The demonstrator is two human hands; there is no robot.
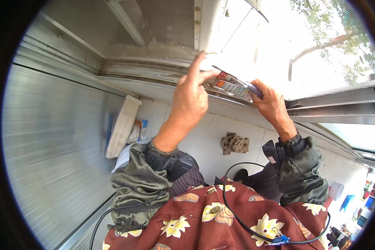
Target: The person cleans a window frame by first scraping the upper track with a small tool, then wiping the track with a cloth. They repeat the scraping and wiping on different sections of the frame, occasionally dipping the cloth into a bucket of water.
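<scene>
My left hand [190, 100] is raised over the sliding-window track [150, 70], index finger extended and the other visible fingers partly bent. One of its fingertips reaches close to a printed paper or card [232, 89]; whether they touch is unclear. In my right hand [270, 103] is a slim tool with a translucent handle [253, 90], perhaps a screwdriver. Its shaft points left across the printed paper, which lies along the track just beside my right fingers. Grime shows on the track near the paper.
A crumpled brown patterned cloth [235, 143] lies on the tiled floor [203, 134]. To the left, a pale plastic lid or tray [124, 126] leans by a ribbed panel [59, 125]. A black cable [228, 200] loops over my clothing, with a blue binder clip [280, 240] on it.
</scene>
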